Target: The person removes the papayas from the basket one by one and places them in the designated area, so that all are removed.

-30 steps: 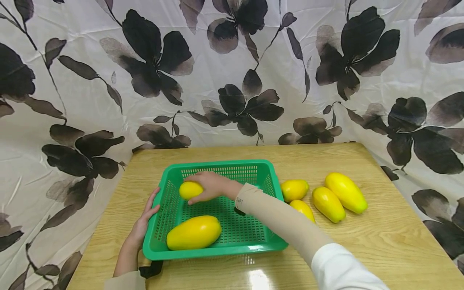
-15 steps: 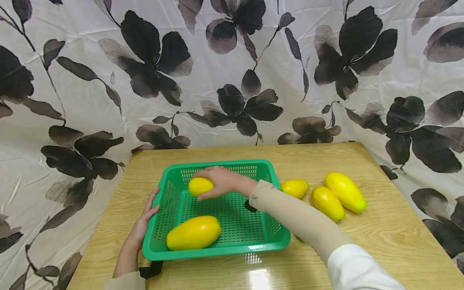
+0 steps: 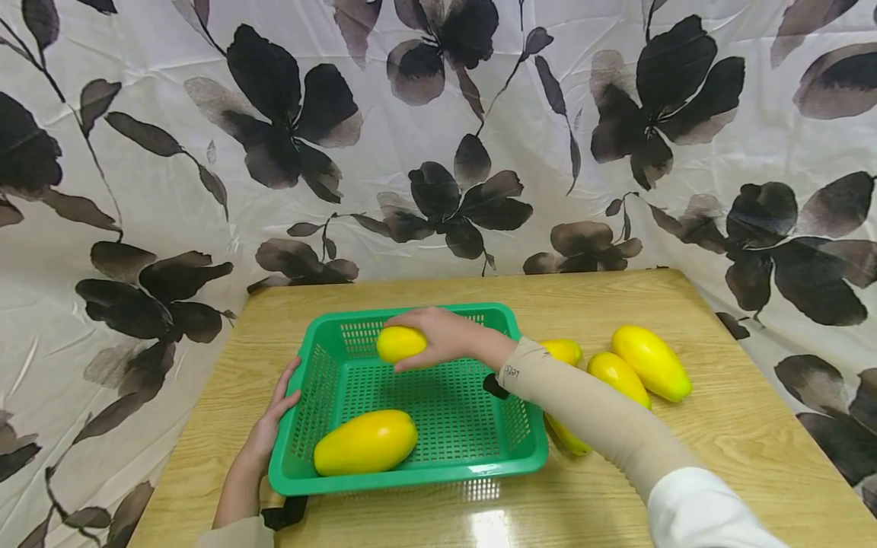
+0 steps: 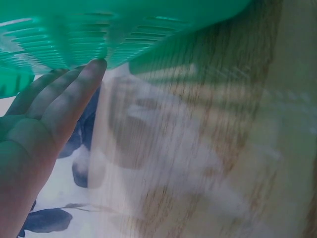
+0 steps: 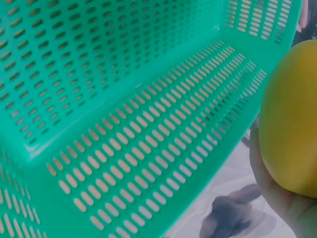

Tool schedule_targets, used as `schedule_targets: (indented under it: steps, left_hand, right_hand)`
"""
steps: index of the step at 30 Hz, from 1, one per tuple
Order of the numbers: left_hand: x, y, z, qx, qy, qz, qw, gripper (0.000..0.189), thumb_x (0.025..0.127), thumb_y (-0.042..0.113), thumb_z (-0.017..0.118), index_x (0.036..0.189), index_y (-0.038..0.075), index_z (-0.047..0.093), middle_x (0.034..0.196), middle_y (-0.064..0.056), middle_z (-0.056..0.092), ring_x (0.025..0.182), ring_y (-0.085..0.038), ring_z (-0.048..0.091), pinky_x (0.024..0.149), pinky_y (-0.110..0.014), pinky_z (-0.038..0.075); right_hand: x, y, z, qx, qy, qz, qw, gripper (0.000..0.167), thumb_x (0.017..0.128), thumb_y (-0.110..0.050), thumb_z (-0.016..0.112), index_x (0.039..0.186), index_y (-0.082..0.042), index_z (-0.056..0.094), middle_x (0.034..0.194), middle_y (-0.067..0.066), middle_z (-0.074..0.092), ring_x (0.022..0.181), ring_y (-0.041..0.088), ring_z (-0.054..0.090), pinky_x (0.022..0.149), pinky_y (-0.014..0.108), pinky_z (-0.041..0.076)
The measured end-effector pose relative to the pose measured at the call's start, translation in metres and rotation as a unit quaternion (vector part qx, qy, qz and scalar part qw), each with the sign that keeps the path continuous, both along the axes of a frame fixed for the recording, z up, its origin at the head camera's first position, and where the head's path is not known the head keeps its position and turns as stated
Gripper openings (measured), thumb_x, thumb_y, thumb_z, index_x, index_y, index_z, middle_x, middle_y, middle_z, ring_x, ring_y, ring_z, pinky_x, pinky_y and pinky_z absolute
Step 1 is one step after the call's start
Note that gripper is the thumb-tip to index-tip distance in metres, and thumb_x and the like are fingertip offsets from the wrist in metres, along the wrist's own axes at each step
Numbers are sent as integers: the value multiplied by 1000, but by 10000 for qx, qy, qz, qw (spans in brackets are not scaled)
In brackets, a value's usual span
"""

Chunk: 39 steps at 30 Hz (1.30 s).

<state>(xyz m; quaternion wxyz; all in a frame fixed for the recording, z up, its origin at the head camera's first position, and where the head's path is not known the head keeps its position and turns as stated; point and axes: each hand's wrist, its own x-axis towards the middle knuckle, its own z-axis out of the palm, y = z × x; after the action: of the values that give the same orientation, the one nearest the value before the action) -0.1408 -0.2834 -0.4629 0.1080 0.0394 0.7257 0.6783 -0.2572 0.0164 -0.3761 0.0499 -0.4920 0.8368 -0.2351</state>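
Observation:
My right hand [image 3: 445, 337] grips a yellow papaya [image 3: 400, 345] near the back of a green plastic basket [image 3: 411, 485], apart from its bottom. Thumb and fingers lie round the fruit's sides. In the right wrist view, the held papaya [image 5: 292, 119] fills the right edge, with slotted basket walls [image 5: 148, 124] beyond it. A larger papaya [image 3: 366, 442] lies in the basket's front left part. My left hand [image 3: 263, 426] rests against the basket's left side, and in the left wrist view its straight fingers [image 4: 74, 99] touch the slotted outer wall.
Right of the basket on the wooden table [image 3: 740, 472] lie several more papayas: a long one with a green tip [image 3: 651, 363], a smaller one [image 3: 619, 377], and others partly hidden by the right sleeve [image 3: 596, 418]. A flowered cloth [image 3: 384, 152] hangs behind the table.
My right hand has moved right and slightly back with the papaya, rising from the basket's left part. The left hand and the larger papaya have stayed in place.

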Motion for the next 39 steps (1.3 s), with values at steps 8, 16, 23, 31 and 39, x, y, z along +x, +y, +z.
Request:
schedule_targets:
  steps: [8,16,23,31,39]
  left_hand:
    - [0,0,0,-51,-13,13,10000,52,101,29,22,147,32,-2,151,-6,-16,133,-35,0,89,-21,30]
    - [0,1,0,-23,-18,0,10000,52,102,29,22,147,32,-1,151,-6,-15,133,-34,0,87,-19,31]
    - [0,0,0,-61,-46,47,10000,51,101,29,22,147,33,-2,151,-6,-15,133,-35,0,93,-30,27]
    - [-2,1,0,-32,-39,36,10000,52,101,28,22,147,32,-1,151,-6,-15,133,-34,1,96,-40,21]
    - [0,-1,-1,-97,28,3,9999,52,101,28,22,147,30,-1,151,-8,-15,132,-34,2,88,-21,30]
  right_hand:
    - [0,23,3,-100,-91,-110,9998,64,76,-45,70,129,-15,51,115,-1,57,87,9,52,66,23,44]
    - [8,51,9,-239,-80,-365,9990,65,75,-46,71,129,-15,51,113,1,58,85,10,52,65,26,44]
    - [14,71,11,-329,-88,-446,9984,65,75,-45,71,128,-13,51,113,2,59,80,10,53,63,25,45]
    - [21,91,11,-404,-147,-698,9966,64,75,-42,72,128,-12,52,118,3,58,89,13,54,70,29,44]
    - [27,107,12,-672,-217,-925,9932,64,74,-38,74,127,-9,53,118,6,58,94,16,55,70,30,45]
